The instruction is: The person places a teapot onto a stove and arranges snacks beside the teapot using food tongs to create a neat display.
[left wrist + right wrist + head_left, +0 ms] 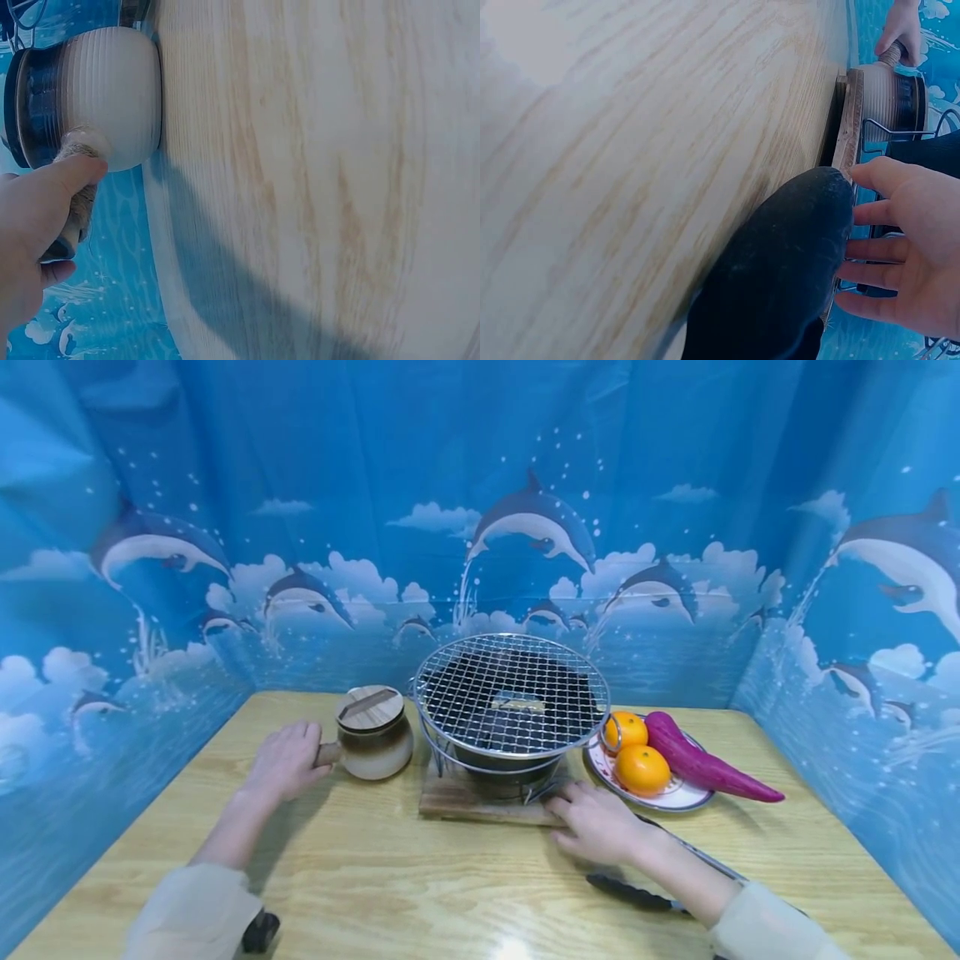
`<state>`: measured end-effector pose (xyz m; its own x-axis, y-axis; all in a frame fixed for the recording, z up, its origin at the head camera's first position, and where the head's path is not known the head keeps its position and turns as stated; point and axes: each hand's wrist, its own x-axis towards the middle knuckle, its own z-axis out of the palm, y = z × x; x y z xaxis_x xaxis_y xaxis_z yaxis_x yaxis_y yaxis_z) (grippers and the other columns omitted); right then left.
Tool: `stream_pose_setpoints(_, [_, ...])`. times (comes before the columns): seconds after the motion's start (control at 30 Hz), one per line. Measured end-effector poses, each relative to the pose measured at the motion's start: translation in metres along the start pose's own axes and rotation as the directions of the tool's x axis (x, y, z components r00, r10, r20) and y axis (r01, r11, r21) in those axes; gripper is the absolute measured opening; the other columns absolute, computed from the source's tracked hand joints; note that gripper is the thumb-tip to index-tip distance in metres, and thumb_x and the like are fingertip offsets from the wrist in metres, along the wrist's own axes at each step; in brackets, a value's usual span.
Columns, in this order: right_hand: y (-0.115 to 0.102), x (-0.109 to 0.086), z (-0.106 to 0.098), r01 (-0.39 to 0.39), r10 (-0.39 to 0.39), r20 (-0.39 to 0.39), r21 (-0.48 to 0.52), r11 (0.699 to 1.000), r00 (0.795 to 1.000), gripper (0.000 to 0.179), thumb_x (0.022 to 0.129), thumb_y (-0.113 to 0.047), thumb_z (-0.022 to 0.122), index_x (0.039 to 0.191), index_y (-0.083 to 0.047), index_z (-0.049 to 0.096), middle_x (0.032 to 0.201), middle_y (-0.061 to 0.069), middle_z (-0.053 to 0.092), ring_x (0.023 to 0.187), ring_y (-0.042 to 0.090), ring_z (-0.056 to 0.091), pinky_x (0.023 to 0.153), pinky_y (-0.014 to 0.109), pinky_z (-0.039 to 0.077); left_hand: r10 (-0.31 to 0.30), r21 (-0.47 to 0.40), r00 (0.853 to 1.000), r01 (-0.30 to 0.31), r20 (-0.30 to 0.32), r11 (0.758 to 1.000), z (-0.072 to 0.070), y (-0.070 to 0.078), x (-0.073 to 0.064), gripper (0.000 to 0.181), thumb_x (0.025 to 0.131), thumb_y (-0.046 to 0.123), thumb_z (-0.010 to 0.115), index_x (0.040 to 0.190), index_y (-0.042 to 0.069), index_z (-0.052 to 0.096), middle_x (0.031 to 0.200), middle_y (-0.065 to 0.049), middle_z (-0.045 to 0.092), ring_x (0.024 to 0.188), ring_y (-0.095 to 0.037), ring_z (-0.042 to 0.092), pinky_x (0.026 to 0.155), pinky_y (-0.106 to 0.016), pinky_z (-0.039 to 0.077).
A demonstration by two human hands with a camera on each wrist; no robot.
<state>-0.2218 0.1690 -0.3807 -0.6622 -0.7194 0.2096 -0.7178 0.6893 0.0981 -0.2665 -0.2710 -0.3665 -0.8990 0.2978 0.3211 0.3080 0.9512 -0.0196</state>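
On the left, my left hand (pixel 283 758) grips the twine-wrapped handle (pixel 82 202) of a small brown-and-cream ceramic pot (pixel 377 750). A round wooden lid (pixel 370 707) covers the pot, which stands on the table. In the middle is a black tabletop grill (pixel 501 767) topped by a round wire mesh (pixel 517 718), set on a wooden board (pixel 480 808). My right hand (pixel 600 820) touches the board's right end with fingers fairly straight. In the right wrist view, the thumb of my right hand (pixel 922 247) meets the board's edge (pixel 850 124).
Black-tipped tongs (pixel 633 892) lie beneath my right forearm. Behind them, a patterned plate (pixel 678 797) bears two oranges (pixel 642 770) and a long purple sweet potato (pixel 708 767) jutting over its rim. A blue dolphin-print curtain (pixel 360 468) surrounds the wooden table (pixel 390 885).
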Motion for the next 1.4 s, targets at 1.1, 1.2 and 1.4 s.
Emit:
stream_pose_setpoints(1.1, [-0.0020,0.0014,-0.0033,0.017,-0.016,0.025,-0.031,0.999,1.000,0.033,0.080,-0.031,0.067,0.103,-0.007,0.064,0.098,0.009,0.060,0.088,0.026,0.056,0.069,0.039,0.050,-0.064,-0.084,0.998,0.063,-0.012,0.995,0.0013,0.0018,-0.0017,0.042,0.070,0.017,0.075,0.090,-0.005,0.044,0.082,-0.020,0.050,0.076,-0.037,0.052,0.071,-0.051,0.044])
stream_pose_setpoints(1.2, [-0.0026,0.0018,-0.0035,0.018,-0.017,0.023,-0.041,0.999,1.000,0.033,0.080,-0.031,0.068,0.102,-0.007,0.064,0.097,0.009,0.059,0.087,0.026,0.056,0.067,0.039,0.050,-0.067,-0.073,0.998,0.065,-0.019,0.995,0.0018,0.0028,-0.0023,0.043,0.070,0.017,0.074,0.091,-0.006,0.044,0.083,-0.022,0.051,0.076,-0.039,0.053,0.071,-0.051,0.044])
stream_pose_setpoints(1.4, [-0.0029,0.0017,-0.0029,0.017,-0.016,0.020,-0.040,0.999,1.000,0.034,0.080,-0.031,0.068,0.102,-0.006,0.064,0.099,0.009,0.059,0.088,0.027,0.055,0.071,0.040,0.049,-0.083,-0.063,0.996,0.082,-0.015,0.995,0.0021,0.0045,-0.0036,0.044,0.071,0.017,0.074,0.093,-0.007,0.045,0.084,-0.023,0.051,0.077,-0.040,0.053,0.072,-0.052,0.045])
